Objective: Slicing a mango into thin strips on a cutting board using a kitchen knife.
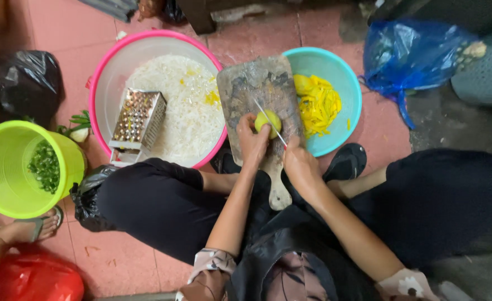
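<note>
Yellow fruit: we are pinning a small yellow-green fruit (269, 121) down on the wooden cutting board (260, 89), near its middle, so that it is not rolling under the blade.

Left hand: our left hand (251, 142) is closing its fingers around the near side of the fruit, gripping it from behind and keeping the fingertips out of the blade's line.

Right hand: our right hand (299, 167) is clamping on the handle of a thin knife (269, 122); the blade is slanting up and to the left across the fruit, touching it.

Cutting board: we are keeping it between our knees with its handle pointing back toward us, and its far end is bridging the rims of the two bowls, so cut pieces are within reach of either.

Teal bowl: the teal bowl (351, 95), just to the right of the board, is holding yellow slices (319, 106), seemingly of the same fruit.

Pink basin: the pink basin (98, 83) on the left is holding white shreds, with a metal box grater (138, 120) lying tilted in it.

Green bucket: a lime-green bucket (9, 173) further left is holding chopped green bits.

Surroundings: a black bag (20, 83), a blue plastic bag (413, 53) and a red bag (34, 278) are sitting on the pink floor tiles around us; another person's foot in a sandal (31, 228) is showing at lower left.
</note>
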